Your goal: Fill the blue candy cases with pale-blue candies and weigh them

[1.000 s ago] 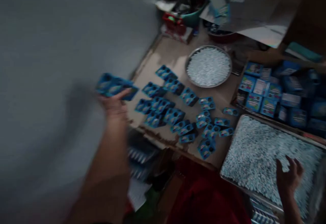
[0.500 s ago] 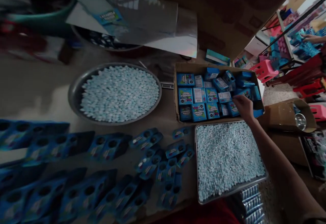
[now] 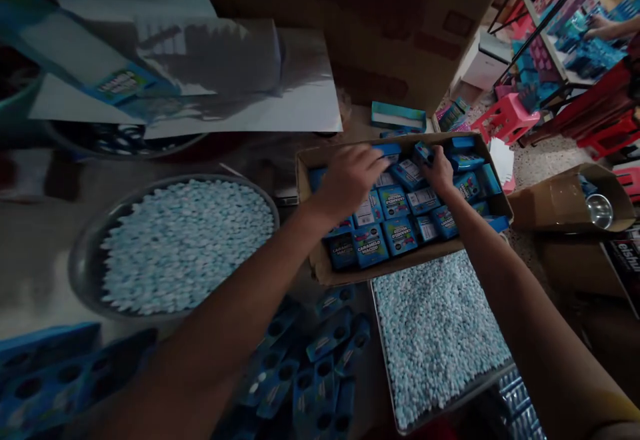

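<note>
The right hand point(image 3: 439, 172) was inside a cardboard carton point(image 3: 303, 177), its thumb and fingers drawn close together against a small blue box point(image 3: 423, 153) near the far side. Whether they had closed on the box could not be told. The left hand point(image 3: 353, 177) hung over the left part of the carton, back upward and fingers bent, blurred; its palm was hidden, so it could not be told whether it held anything.

About both hands, more blue boxes point(image 3: 394, 201) filled the carton, some upright and some tilted, several printed "Caramelo Macizo". Just on the near side of the carton sat a metal tray point(image 3: 463, 392) spread with pale blue and white candies point(image 3: 440, 327), with the right forearm crossing above its right side. To the left, beyond the left forearm, a round metal bowl point(image 3: 85, 263) held a heap of similar pale candies. Between bowl and tray lay a group of blue packs with round holes point(image 3: 327, 333), partly in shadow.

Farther off, white sheets point(image 3: 310, 110) lay over a dark bowl, and a large cardboard box point(image 3: 380, 27) stood behind the carton. To the right were a pink stool point(image 3: 507, 120) and, past it, a co-worker's hand point(image 3: 603, 27) among blue packages on another table.
</note>
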Action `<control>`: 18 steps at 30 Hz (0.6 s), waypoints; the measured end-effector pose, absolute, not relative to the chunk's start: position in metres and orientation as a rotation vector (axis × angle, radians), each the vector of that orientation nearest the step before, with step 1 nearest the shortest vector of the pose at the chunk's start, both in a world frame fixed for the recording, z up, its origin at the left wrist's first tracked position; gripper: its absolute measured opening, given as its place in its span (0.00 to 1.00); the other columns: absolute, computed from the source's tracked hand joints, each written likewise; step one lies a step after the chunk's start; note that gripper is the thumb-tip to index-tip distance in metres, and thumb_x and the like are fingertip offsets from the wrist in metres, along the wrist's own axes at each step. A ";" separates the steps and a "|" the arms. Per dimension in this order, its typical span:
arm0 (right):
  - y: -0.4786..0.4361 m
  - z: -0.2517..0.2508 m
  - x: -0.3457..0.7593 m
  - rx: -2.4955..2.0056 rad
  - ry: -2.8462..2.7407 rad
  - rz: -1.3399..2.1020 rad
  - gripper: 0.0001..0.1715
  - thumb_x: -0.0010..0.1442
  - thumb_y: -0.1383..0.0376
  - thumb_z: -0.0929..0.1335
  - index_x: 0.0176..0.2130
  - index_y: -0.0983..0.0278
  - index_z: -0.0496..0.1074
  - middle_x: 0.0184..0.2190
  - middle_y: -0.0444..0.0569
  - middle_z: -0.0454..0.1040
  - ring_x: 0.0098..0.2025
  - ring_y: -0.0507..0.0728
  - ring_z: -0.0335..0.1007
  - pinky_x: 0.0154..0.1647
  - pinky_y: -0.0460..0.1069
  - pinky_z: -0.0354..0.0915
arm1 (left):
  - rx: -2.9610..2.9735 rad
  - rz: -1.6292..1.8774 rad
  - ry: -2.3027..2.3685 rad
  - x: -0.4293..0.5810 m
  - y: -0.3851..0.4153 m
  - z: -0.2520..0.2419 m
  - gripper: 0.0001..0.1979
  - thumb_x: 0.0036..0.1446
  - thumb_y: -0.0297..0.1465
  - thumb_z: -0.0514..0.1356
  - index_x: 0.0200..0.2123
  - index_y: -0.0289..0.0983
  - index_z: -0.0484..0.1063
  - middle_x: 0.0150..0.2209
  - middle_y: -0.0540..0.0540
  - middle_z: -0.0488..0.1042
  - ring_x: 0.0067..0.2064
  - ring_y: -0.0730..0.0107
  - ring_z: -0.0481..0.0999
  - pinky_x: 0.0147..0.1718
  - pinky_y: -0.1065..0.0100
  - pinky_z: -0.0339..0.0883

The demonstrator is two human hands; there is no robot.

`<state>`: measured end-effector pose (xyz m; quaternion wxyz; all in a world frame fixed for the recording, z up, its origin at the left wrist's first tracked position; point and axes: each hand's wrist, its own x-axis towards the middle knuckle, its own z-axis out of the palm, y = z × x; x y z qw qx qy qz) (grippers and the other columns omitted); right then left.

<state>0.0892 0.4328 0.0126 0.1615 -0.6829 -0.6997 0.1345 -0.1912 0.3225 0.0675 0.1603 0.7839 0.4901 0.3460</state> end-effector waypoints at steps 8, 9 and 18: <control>0.413 0.030 0.102 -1.704 -1.424 0.501 0.26 0.51 0.54 0.79 0.46 0.60 0.75 0.40 0.46 0.80 0.43 0.61 0.75 0.54 0.57 0.72 | 2.364 0.229 1.562 -0.119 0.438 0.022 0.07 0.63 0.25 0.64 0.41 0.28 0.82 0.50 0.28 0.78 0.60 0.33 0.77 0.60 0.42 0.65; 0.400 0.043 0.106 -1.626 -1.390 0.528 0.26 0.51 0.54 0.80 0.46 0.60 0.76 0.40 0.45 0.80 0.43 0.60 0.75 0.54 0.56 0.72 | 2.332 0.201 1.627 -0.137 0.430 0.021 0.07 0.62 0.25 0.65 0.41 0.28 0.82 0.51 0.27 0.78 0.59 0.33 0.77 0.59 0.41 0.65; 0.209 0.138 0.112 -1.127 -1.349 1.576 0.22 0.54 0.52 0.84 0.47 0.56 0.86 0.42 0.44 0.85 0.45 0.62 0.81 0.49 0.55 0.77 | 1.158 1.103 1.538 -0.213 0.225 0.054 0.31 0.46 0.47 0.77 0.50 0.40 0.77 0.47 0.44 0.83 0.51 0.50 0.82 0.56 0.53 0.77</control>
